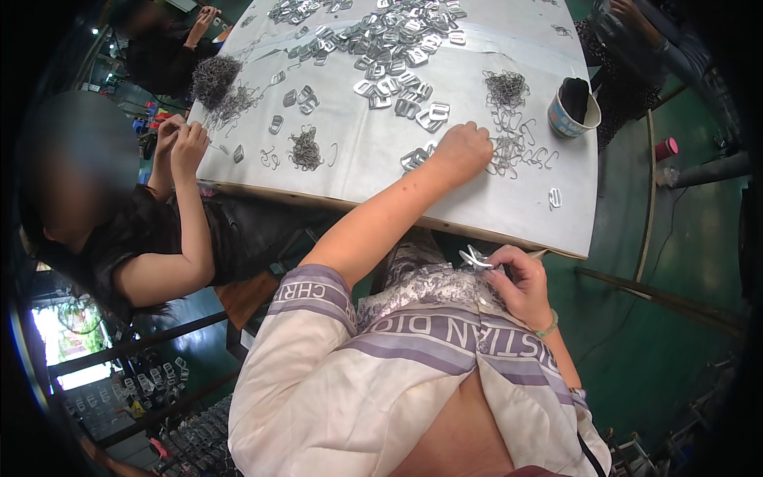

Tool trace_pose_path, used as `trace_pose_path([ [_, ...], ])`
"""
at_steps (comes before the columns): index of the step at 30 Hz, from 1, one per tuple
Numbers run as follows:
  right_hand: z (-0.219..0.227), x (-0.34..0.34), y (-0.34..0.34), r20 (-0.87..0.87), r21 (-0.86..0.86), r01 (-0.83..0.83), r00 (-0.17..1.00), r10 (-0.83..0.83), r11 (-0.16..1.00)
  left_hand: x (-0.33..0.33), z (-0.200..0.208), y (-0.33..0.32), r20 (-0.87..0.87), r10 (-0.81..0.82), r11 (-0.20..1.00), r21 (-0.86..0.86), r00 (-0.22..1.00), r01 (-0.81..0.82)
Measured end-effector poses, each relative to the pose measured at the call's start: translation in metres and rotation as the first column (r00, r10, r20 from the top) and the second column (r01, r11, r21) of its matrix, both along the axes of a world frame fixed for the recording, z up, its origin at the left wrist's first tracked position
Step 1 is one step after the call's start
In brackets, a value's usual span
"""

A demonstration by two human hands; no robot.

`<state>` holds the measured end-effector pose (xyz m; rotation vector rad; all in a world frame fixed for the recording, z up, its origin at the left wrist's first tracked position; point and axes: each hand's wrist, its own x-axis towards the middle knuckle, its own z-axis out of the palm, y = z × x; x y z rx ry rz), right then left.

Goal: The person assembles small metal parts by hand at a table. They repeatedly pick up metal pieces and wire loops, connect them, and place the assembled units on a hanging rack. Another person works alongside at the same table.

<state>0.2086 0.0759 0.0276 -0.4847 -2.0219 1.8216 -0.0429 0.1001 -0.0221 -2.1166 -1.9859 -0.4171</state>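
Note:
My left hand (464,153) reaches across the white table, fingers closed at the edge of a scatter of bent wire hooks (517,147). Whatever its fingertips hold, if anything, is hidden. A few silver metal buckles (415,159) lie beside that wrist. In front of my body, just off the table's near edge, my right hand (520,280) pinches a silver metal buckle (475,257) between thumb and fingers. One single buckle (555,198) lies on the table near the right corner. A denser heap of wire hooks (506,87) sits beyond my left hand.
A large pile of buckles (389,40) covers the far middle of the table (350,163). A paper cup (574,111) holding something dark stands at the right edge. More wire heaps (305,149) lie leftward. On the left, a co-worker's hands (184,147) work at the table edge; other people sit farther off.

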Motion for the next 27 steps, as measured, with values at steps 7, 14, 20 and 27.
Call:
trace_pose_path([
  [7, -0.009, -0.006, -0.005, 0.001, -0.143, 0.08, 0.997, -0.08, 0.986, -0.007, 0.037, -0.031, 0.786, 0.253, 0.967, -0.226, 0.565, -0.118],
  [14, -0.017, -0.013, -0.014, -0.02, -0.282, 0.104, 0.993, -0.114, 0.954, 0.04, 0.084, -0.124, 0.97, -0.025, 0.998, 0.009, 0.24, 0.066],
  [20, -0.012, -0.019, -0.015, -0.037, -0.308, 0.073, 0.995, -0.088, 0.949, 0.069, 0.079, -0.158, 0.925, 0.008, 0.998, 0.013, 0.381, -0.054],
  [27, -0.008, -0.023, -0.013, -0.028, -0.273, 0.04, 0.998, -0.05, 0.961, 0.072, 0.074, -0.16, 0.909, -0.025, 0.997, 0.054, 0.416, -0.059],
])
